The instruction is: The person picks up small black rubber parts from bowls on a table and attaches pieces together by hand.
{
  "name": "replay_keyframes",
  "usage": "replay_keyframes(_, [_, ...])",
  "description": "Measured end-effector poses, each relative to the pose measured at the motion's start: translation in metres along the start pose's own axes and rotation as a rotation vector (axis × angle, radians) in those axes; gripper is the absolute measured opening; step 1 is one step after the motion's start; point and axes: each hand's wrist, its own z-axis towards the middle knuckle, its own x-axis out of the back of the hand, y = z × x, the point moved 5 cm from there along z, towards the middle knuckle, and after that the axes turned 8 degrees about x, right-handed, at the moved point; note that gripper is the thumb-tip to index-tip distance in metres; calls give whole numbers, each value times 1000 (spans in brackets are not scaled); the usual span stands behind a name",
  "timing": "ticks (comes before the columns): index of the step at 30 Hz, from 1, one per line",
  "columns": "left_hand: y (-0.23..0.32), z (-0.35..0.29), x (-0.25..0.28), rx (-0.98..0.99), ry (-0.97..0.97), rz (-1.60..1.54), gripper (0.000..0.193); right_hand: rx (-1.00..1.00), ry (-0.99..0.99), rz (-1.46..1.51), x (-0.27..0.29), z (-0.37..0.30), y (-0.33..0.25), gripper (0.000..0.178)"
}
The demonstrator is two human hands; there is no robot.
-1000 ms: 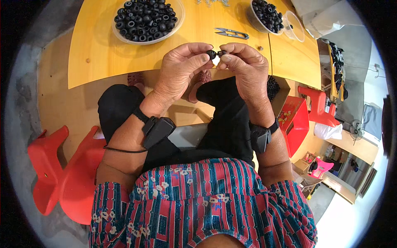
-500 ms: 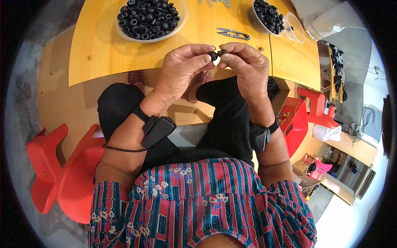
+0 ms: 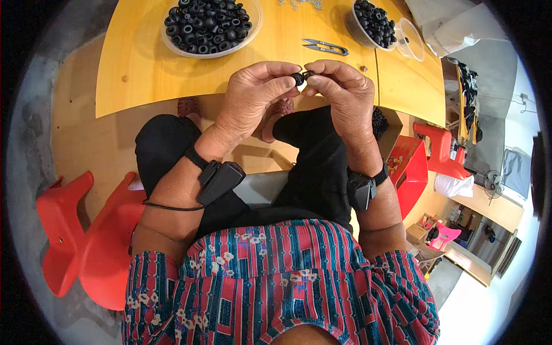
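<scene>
My left hand (image 3: 259,92) pinches a small round black part (image 3: 298,79) between thumb and fingertips, just over the table's near edge. Close against it, my right hand (image 3: 342,89) grips a smaller black piece (image 3: 309,75), mostly covered by thumb and forefinger. The two pieces meet or nearly meet; the fingers hide the exact contact. Beyond my left hand stands a clear tub (image 3: 253,40) heaped with black ring-like parts (image 3: 208,26). A second round tub (image 3: 353,26) at the far right holds small black pieces (image 3: 375,23).
Thread snips (image 3: 325,46) lie on the yellow table (image 3: 138,75) beyond my hands. A clear lid or shallow container (image 3: 422,43) sits beside the right tub. Tiny clear bits (image 3: 302,3) lie at the far edge. Red plastic chairs (image 3: 109,253) stand at left, a red box (image 3: 408,167) at right.
Both hands keep nearly the same place. The black pieces between the fingertips have shifted very slightly; nothing was let go.
</scene>
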Motion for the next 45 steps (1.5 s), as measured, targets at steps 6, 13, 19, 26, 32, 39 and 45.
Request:
replay_keyframes(6, [0, 2, 1, 1, 10, 24, 21, 55, -16, -52, 0, 0, -3, 14])
replay_keyframes(13, [2, 1, -1, 5, 10, 38, 21, 283, -88, -505, 1, 2, -13, 17])
replay_keyframes(19, [1, 2, -1, -37, 9, 47, 21, 425, -128, -727, -8, 1, -27, 18])
replay_keyframes(26, [0, 1, 4, -16, -1, 22, 21, 470, -171, -626, -10, 2, -22, 18])
replay_keyframes(32, [2, 2, 2, -38, 10, 22, 21, 318, -137, -351, -2, 4, -5, 18])
replay_keyframes(39, [3, 4, 2, -81, -2, 100, 21, 37, -133, -122, 3, 8, 4, 12])
replay_keyframes(45, [5, 2, -2, -125, 13, 172, 20, -108, -138, -45, 6, 7, 11, 14])
